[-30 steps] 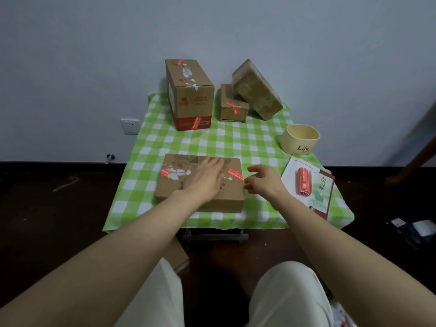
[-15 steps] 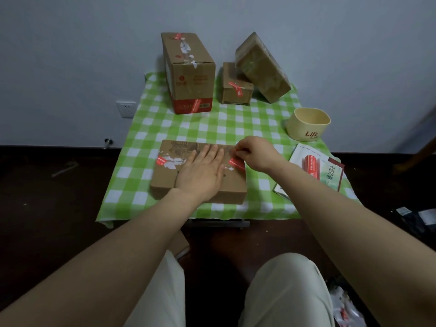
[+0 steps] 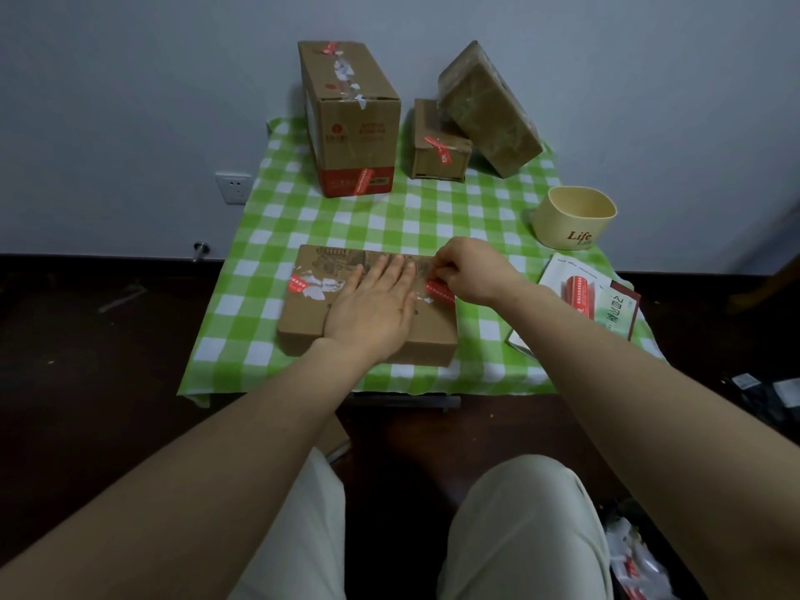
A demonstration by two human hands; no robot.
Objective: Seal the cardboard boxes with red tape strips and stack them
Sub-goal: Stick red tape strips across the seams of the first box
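A flat cardboard box (image 3: 303, 326) lies near the front of the green checked table (image 3: 433, 218). My left hand (image 3: 372, 305) rests flat on its lid, fingers straight. My right hand (image 3: 467, 270) is over the box's right end, fingers curled and pinching at a red tape strip (image 3: 439, 290) stuck there. Another red strip (image 3: 298, 282) sits on the lid's left end. At the back stand a tall box (image 3: 350, 123), a small box (image 3: 439, 149) with red tape, and a wrapped box (image 3: 489, 106) leaning on the small one.
A cream cup marked Life (image 3: 573, 216) stands at the right. Beside it lies a booklet (image 3: 606, 305) with a sheet of red strips (image 3: 578, 292) on it. A wall socket (image 3: 233, 188) is at the left. Dark floor surrounds the table.
My right hand moved from the box's right side up onto its right end and now pinches at the red strip. My left hand stayed flat on the lid.
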